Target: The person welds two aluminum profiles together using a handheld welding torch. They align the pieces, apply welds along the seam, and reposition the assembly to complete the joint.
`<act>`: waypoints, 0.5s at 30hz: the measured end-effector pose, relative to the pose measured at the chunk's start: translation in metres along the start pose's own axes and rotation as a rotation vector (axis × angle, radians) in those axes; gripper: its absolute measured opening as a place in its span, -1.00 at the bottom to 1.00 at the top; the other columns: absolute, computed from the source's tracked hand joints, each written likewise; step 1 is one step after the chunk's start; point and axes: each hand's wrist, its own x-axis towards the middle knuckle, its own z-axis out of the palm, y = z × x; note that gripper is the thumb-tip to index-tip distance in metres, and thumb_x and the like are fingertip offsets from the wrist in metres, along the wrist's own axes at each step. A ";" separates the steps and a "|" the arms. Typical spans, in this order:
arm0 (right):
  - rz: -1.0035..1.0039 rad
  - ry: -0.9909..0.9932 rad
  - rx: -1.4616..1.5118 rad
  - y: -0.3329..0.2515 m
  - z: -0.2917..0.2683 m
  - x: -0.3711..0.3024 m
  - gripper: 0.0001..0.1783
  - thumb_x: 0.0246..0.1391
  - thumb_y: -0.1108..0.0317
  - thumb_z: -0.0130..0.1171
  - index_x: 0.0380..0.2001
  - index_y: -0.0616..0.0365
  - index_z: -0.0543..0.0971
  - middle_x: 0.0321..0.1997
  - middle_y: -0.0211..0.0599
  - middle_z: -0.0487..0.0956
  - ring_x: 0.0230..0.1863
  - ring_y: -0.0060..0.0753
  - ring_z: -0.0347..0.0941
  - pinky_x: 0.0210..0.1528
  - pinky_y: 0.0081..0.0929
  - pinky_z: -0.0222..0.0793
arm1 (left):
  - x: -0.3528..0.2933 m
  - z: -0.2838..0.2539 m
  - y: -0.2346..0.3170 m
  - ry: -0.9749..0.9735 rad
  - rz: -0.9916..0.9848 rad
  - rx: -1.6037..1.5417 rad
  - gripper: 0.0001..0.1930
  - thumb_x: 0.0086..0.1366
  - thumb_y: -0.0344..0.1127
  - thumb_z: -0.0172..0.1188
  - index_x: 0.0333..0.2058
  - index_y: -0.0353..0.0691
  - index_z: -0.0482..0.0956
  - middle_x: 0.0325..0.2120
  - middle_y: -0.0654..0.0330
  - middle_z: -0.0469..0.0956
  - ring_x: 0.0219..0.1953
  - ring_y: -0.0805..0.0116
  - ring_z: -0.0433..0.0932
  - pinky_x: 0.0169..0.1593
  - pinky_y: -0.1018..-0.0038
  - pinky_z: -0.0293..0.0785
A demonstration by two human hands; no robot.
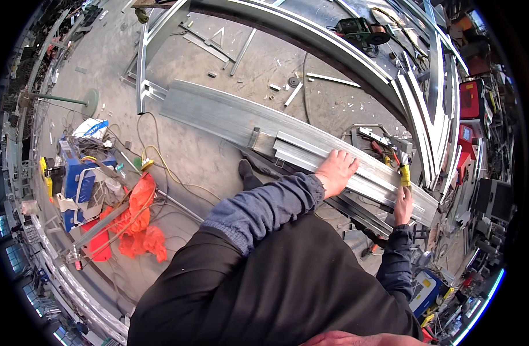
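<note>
Over there the left hand rests flat, fingers slightly spread, on silvery metal profiles before the person's legs; the right hand grasps a yellow-handled tool near them

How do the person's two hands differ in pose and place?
The left hand rests palm down on silvery metal bars; the right hand is closed around a yellow tool. The left hand is nearer the picture's middle, the right hand farther right. Both are bare.
</note>
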 end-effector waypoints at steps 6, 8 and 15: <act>0.065 -0.009 0.184 -0.018 0.005 -0.011 -0.36 0.60 -0.09 0.09 0.29 0.33 0.60 0.16 0.16 0.72 0.22 0.15 0.64 0.30 -0.19 0.47 | -0.011 -0.017 -0.015 -0.065 -0.020 0.026 -0.32 0.38 -0.25 0.13 0.47 -0.23 0.40 0.02 0.06 0.48 0.10 0.06 0.41 0.25 0.09 0.26; 0.042 -0.029 0.146 -0.033 0.009 -0.017 -0.34 0.59 -0.11 0.09 0.30 0.34 0.58 0.16 0.16 0.72 0.23 0.16 0.64 0.31 -0.17 0.47 | -0.014 -0.015 -0.023 -0.068 -0.044 0.038 -0.31 0.38 -0.25 0.14 0.48 -0.23 0.40 0.02 0.06 0.48 0.10 0.06 0.41 0.24 0.10 0.26; 0.065 -0.031 -0.081 -0.066 0.011 -0.033 -0.13 0.54 -0.25 0.08 0.54 0.29 0.38 0.50 0.29 0.49 0.51 0.24 0.43 0.52 -0.08 0.31 | -0.035 -0.028 -0.047 -0.033 -0.010 0.063 -0.31 0.37 -0.27 0.12 0.48 -0.25 0.37 0.05 0.03 0.45 0.12 0.06 0.40 0.26 0.07 0.25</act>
